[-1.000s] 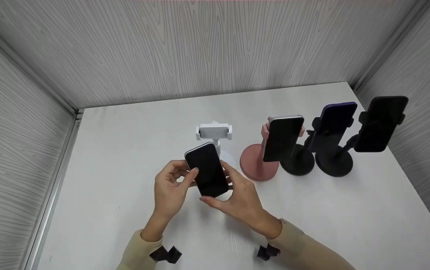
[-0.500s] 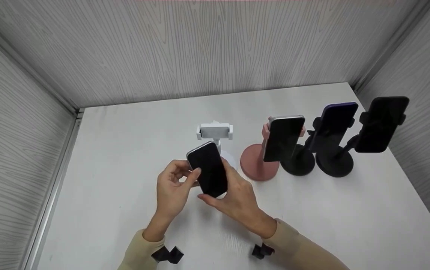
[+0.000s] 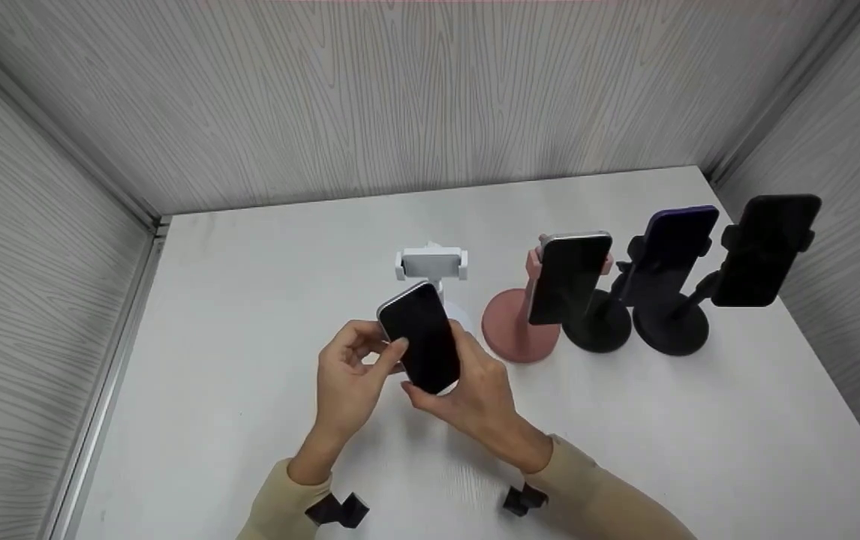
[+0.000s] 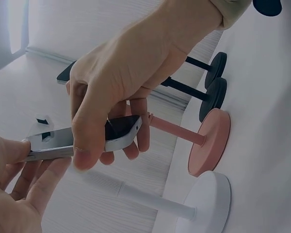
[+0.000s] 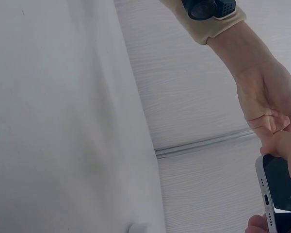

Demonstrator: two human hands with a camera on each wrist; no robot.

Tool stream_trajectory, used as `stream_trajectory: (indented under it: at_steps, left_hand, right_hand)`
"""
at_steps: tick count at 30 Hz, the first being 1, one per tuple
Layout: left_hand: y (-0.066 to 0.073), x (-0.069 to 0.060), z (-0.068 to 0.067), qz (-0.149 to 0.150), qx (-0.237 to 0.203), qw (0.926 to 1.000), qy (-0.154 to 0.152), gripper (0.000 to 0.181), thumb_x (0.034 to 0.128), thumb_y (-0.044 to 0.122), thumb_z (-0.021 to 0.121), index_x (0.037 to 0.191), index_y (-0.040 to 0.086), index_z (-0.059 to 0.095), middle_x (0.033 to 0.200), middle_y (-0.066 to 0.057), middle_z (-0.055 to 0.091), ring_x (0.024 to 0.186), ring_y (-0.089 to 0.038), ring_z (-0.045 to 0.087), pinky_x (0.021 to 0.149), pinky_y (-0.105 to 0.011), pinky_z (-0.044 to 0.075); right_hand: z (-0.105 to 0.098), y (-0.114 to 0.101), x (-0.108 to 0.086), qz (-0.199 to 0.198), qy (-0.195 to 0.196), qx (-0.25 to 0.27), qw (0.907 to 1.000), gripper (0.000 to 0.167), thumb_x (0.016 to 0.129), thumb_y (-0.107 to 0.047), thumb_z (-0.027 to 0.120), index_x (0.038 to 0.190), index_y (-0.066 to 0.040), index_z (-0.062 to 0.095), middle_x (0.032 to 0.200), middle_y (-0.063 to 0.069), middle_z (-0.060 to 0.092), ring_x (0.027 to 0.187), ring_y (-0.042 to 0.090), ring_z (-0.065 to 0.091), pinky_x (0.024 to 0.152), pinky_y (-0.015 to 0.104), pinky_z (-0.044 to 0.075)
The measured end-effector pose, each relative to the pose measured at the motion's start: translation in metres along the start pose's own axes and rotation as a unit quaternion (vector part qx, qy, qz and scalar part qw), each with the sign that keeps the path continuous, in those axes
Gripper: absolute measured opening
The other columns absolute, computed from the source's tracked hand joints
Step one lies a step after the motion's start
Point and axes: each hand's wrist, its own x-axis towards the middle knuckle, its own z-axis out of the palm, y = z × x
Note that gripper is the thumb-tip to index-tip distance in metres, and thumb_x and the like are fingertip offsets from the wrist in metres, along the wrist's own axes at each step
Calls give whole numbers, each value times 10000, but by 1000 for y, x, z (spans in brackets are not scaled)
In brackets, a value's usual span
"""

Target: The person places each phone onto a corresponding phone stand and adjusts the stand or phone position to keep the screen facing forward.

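Note:
A dark-screened phone with a silver edge [image 3: 424, 337] is held tilted above the table. My left hand [image 3: 349, 379] pinches its left side, thumb at the screen's edge. Around the right side and lower end, my right hand [image 3: 484, 394] grips it. In the left wrist view the right hand [image 4: 128, 63] curls over the phone [image 4: 119, 138]; fingers of the left hand [image 4: 12, 204] touch its other end. The port end of the phone [image 5: 266, 199] shows in the right wrist view. Just beyond the phone stands a white phone stand [image 3: 431, 264], its clamp bare.
Right of the white stand, a pink phone stand [image 3: 509, 330] holds a silver-edged phone [image 3: 569, 281]. Farther right, two black stands [image 3: 599, 326] carry a purple-edged phone [image 3: 674, 251] and a black phone [image 3: 766, 251]. Pale wood-grain walls enclose the white table [image 3: 250, 300].
Both hands and the phone have shifted slightly to the right in the head view. The right hand has closed in along the phone's right side. The stands keep their places.

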Motion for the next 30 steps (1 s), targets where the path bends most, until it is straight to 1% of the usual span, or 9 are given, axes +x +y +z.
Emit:
stream_trajectory:
  at_steps: [5, 8, 13, 16, 19, 22, 24, 27, 30]
  left_hand:
    - [2, 1, -1, 94, 32, 9998, -185, 233, 936, -43, 742, 1145, -103, 657, 1004, -40, 701, 856, -107, 715, 717, -339, 676]
    - [2, 3, -5, 241, -3, 9994, -251, 239, 951, -60, 711, 1171, -130, 647, 1014, 14, 708, 871, -95, 721, 733, -311, 674]
    - [2, 12, -13, 597, -122, 9976, -316, 237, 973, -88, 654, 1192, -173, 618, 1033, 7, 712, 902, -108, 742, 773, -287, 669]
    - [3, 18, -18, 723, -129, 9968, -300, 239, 975, -93, 647, 1196, -178, 616, 1045, 15, 714, 924, -105, 747, 800, -283, 666]
    - [5, 25, -22, 807, -40, 9964, -271, 248, 973, -83, 662, 1201, -173, 622, 1056, 41, 711, 951, -85, 742, 828, -265, 659]
    - [6, 34, -23, 879, 4, 9958, -269, 265, 966, -80, 677, 1210, -170, 627, 1081, 1, 715, 989, -84, 739, 863, -249, 650]
    - [5, 41, -23, 910, 43, 9954, -289, 274, 965, -81, 678, 1220, -168, 627, 1111, -75, 715, 1023, -83, 732, 886, -241, 643]
    - [5, 49, -21, 886, 134, 9955, -314, 303, 962, -84, 677, 1250, -159, 622, 1164, -162, 697, 1078, -82, 718, 925, -242, 633]
    - [4, 56, -19, 844, 153, 9957, -350, 334, 964, -84, 673, 1282, -158, 607, 1204, -201, 685, 1117, -86, 706, 959, -251, 624]
  right_hand:
    - [-2, 3, 0, -97, 156, 198, 9996, 845, 712, -322, 979, 1378, 11, 580, 1116, 108, 747, 881, 148, 703, 747, 257, 639]
    - [-4, 4, 0, -91, 211, 231, 9995, 850, 703, -308, 982, 1381, 7, 578, 1109, 101, 746, 880, 147, 699, 751, 265, 639]
    - [-8, 4, 2, -4, 275, 277, 9992, 875, 689, -301, 987, 1395, 6, 572, 1125, 112, 752, 879, 160, 718, 756, 283, 652]
    - [-11, 4, 4, 1, 324, 320, 9990, 870, 688, -300, 986, 1391, 10, 578, 1128, 116, 760, 883, 171, 729, 760, 299, 656]
    - [-13, 4, 6, -16, 360, 329, 9988, 860, 690, -292, 981, 1385, 16, 580, 1101, 115, 768, 879, 175, 734, 749, 305, 654]
    - [-14, 4, 9, -10, 384, 330, 9987, 864, 686, -287, 980, 1387, 21, 579, 1066, 113, 770, 872, 177, 735, 730, 313, 644]
    - [-15, 4, 11, -16, 390, 319, 9987, 865, 684, -282, 978, 1389, 22, 579, 1053, 113, 772, 869, 180, 736, 721, 322, 639]
    - [-17, 5, 14, 18, 377, 292, 9989, 874, 677, -281, 980, 1389, 30, 580, 1065, 122, 772, 876, 189, 738, 722, 334, 639]
    - [-18, 4, 17, 64, 353, 260, 9990, 883, 672, -284, 985, 1388, 34, 580, 1080, 127, 775, 877, 192, 737, 725, 336, 642]
